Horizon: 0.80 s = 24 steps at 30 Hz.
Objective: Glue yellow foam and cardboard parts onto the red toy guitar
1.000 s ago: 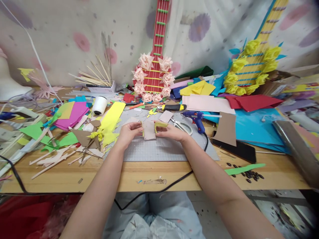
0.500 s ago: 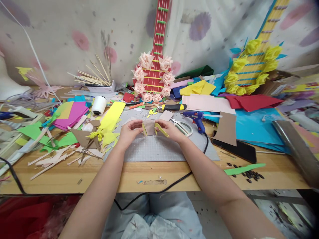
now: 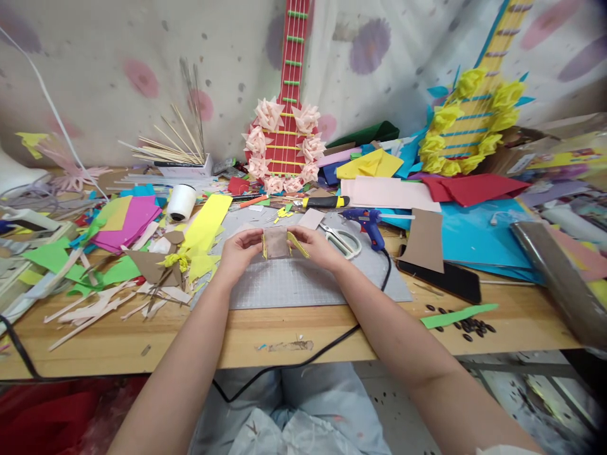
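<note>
Between my two hands, just above the grey cutting mat (image 3: 284, 287), is a small greyish-brown cardboard piece (image 3: 276, 242) with yellow flaps on its left and right sides. My left hand (image 3: 239, 253) pinches its left side. At its right, my right hand (image 3: 315, 245) is closed on the yellow flap (image 3: 298, 245), which slants outward. Scissors with pale handles (image 3: 345, 242) lie on the mat just beyond my right hand. A blue glue gun (image 3: 368, 224) rests farther right, and a yellow-black cutter (image 3: 326, 202) lies behind.
Paper scraps (image 3: 95, 309) crowd the left of the table. A red guitar model with pink paper flowers (image 3: 284, 148) stands at the back, a yellow one (image 3: 467, 126) to the right. At right lie a black phone (image 3: 446, 282), dark beads (image 3: 469, 326) and a glue-gun cord (image 3: 327, 346).
The whole view has shifted slightly, so things appear a little farther left. Both hands keep hold of the cardboard piece, and its right yellow flap stays slanted outward.
</note>
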Tool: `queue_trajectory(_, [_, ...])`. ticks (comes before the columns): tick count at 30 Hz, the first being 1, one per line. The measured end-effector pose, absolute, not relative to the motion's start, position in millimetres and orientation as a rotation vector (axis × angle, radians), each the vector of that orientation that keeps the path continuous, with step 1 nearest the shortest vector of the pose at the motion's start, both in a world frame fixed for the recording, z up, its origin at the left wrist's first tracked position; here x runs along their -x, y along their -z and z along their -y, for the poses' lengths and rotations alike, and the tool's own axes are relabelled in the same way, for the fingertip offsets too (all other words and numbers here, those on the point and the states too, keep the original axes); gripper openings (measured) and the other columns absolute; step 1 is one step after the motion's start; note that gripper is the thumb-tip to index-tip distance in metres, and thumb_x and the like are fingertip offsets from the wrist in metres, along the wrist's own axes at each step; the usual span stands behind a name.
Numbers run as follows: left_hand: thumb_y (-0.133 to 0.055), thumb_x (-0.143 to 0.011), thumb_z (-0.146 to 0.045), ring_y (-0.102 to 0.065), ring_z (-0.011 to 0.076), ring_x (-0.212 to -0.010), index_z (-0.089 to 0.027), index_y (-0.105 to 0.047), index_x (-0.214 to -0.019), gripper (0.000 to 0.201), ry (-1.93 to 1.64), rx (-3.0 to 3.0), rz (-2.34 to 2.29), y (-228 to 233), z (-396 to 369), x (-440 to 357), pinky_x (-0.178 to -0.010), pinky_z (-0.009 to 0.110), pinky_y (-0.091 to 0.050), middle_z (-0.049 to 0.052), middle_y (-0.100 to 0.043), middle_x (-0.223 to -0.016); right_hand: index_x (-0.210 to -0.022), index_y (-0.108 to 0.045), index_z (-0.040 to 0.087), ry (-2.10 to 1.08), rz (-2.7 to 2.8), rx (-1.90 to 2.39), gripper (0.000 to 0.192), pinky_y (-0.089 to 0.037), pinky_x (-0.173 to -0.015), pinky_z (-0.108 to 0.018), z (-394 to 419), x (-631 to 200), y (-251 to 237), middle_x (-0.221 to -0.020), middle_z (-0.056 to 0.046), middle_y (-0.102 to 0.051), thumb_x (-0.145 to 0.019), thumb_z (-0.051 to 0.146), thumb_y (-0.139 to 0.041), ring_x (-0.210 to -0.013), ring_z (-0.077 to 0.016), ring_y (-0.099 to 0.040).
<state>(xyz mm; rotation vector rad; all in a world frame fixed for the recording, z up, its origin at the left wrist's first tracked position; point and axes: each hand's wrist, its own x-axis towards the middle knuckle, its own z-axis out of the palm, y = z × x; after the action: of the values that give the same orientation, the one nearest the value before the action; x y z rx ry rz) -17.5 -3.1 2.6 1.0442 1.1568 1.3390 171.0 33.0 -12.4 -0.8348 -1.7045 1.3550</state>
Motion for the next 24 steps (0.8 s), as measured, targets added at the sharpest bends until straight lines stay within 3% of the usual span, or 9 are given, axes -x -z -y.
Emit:
queue_trajectory(16, [-0.082, -0.044, -0.022, -0.064, 0.0222, -0.087, -0.016, -0.07, -0.085, 0.043, -1.322, -1.026, -1.209, -2.0, 2.3, 15.5, -0.08, 0.035, -0.05, 0.007, -0.071, -0.087, -0.098, -0.062, 0.019, -1.32, 1.753, 0.844, 0.027, -0.043, -0.091, -0.035, -33.5, -169.9, 12.7, -0.099, -0.004, -0.064, -0.074, 0.031, -0.058, -0.099, -0.0179, -0.057])
queue_trajectory(24, [-0.08, -0.047, -0.023, -0.064, 0.0203, -0.081, -0.015, -0.069, -0.085, 0.04, -1.293, -1.027, -1.208, 2.0, -3.2, 15.7, -0.076, 0.033, -0.05, 0.006, -0.071, -0.084, -0.092, -0.056, 0.018, -1.499, 1.519, 0.93, 0.029, -0.047, -0.074, -0.028, -35.3, -169.0, 10.9, -0.084, 0.0, -0.06, -0.066, 0.026, -0.064, -0.075, -0.0121, -0.056])
